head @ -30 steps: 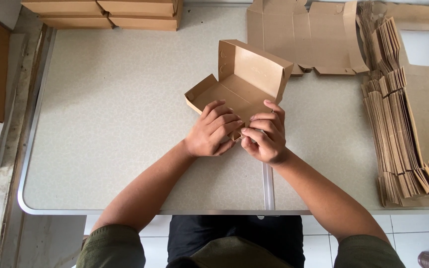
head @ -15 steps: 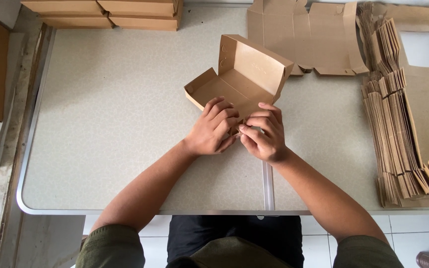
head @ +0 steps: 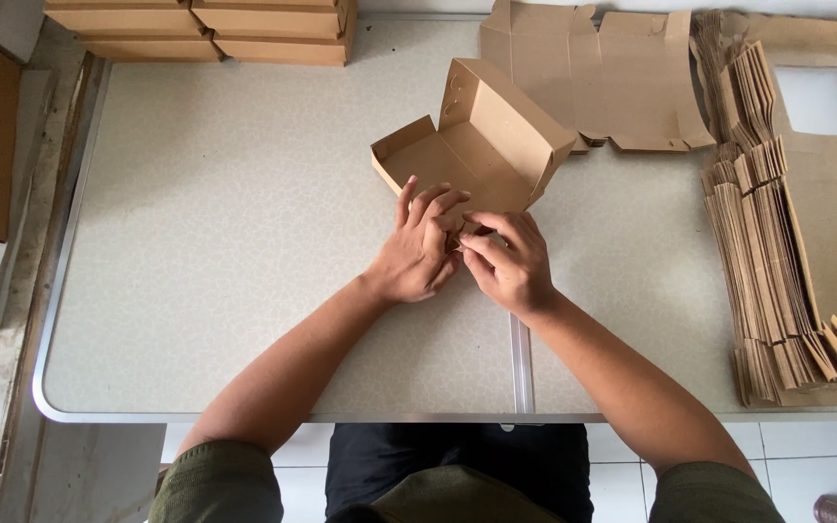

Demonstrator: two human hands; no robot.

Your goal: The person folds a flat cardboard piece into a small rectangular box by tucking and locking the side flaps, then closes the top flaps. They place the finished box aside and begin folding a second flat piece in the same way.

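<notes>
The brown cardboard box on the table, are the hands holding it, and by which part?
Yes. Both the left hand and right hand pinch the half-folded box at its near edge.

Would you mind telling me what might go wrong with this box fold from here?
Both hands, left hand and right hand, pinch the near edge of the half-folded box; pressing unevenly could crease or tear that flap. The raised lid wall leans toward the flat blanks, so a shove might push it into them.
</notes>
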